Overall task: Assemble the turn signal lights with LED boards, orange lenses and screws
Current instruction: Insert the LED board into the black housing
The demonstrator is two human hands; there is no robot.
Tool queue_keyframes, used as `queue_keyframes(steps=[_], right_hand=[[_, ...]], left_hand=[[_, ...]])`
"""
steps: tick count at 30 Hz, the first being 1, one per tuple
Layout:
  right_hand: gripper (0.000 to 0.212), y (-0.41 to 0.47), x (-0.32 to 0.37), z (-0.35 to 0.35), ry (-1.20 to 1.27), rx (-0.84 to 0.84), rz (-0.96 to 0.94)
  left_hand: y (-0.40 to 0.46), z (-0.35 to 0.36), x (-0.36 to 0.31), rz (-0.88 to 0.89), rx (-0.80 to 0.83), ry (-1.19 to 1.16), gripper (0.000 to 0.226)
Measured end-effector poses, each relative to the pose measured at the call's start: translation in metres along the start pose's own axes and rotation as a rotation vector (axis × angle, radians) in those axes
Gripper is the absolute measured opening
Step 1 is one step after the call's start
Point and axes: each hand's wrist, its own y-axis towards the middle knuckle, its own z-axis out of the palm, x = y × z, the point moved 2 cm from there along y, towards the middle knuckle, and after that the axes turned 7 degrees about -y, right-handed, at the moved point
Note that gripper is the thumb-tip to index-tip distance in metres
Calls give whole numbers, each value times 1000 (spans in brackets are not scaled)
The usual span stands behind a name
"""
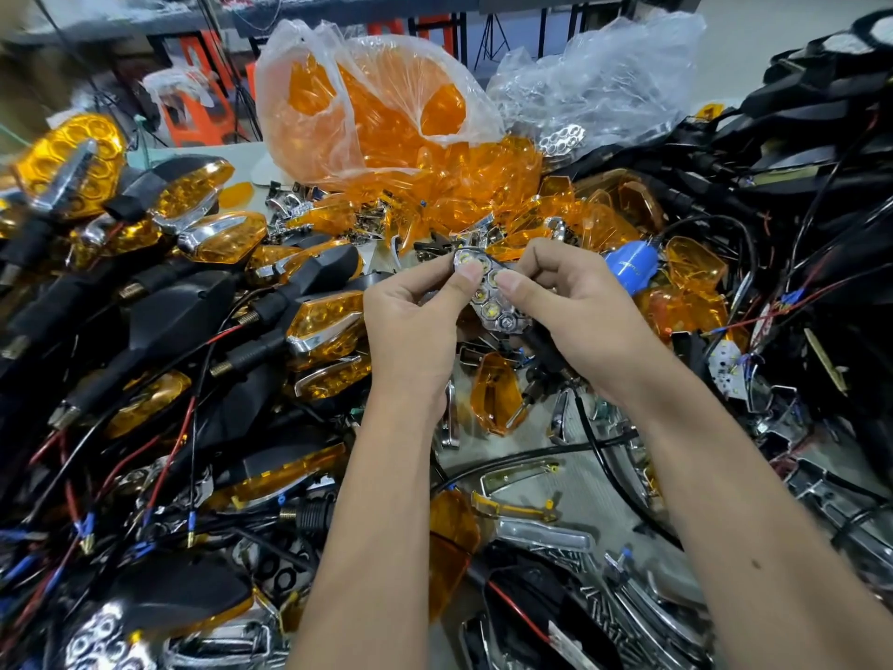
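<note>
Clearly midway: both hands hold one lamp [488, 292] above the cluttered bench, the left hand [415, 311] and right hand [575, 307] each pinching it with thumb on its chrome reflector face. No lens covers it yet. Finished lights [203, 234] pile at left; loose lenses [483, 186] spill from a bag [367, 108] behind. Lens and screws seem still to come, and many housings [797, 137] wait at right.

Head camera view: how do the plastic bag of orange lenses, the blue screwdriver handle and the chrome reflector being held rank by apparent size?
1. Plastic bag of orange lenses, far largest.
2. Chrome reflector and blue screwdriver handle look alike; hands cover part of the reflector, so no ranking.
</note>
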Motion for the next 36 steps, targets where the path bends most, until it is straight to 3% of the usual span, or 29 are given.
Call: queue_keyframes(steps=[9,12,18,21,25,27,30,33,36], right_hand=[[31,1,11,19,65,-85,-14],[34,1,13,28,80,-83,-33],[54,3,8,16,-161,26,49],[52,4,13,11,-585,-6,39],[53,-3,20,26,-1144,244,124],[45,-9,21,34,-1284,358,151],[32,-10,26,30,-1219,476,187],[32,-6,29,10,-979,563,195],[21,0,24,-11,-676,436,124]], left_hand=[[-9,14,-8,-124,136,-85,22],[-11,15,-8,-138,70,-203,27],[-8,10,-8,-97,30,-316,24],[-2,-1,-12,-122,-42,-410,19],[0,-7,-14,-160,7,-467,18],[-1,-5,-17,-172,76,-546,16],[-2,-4,-18,-162,127,-558,17],[-4,-2,-19,-179,124,-581,17],[-4,0,-18,-213,94,-673,17]])
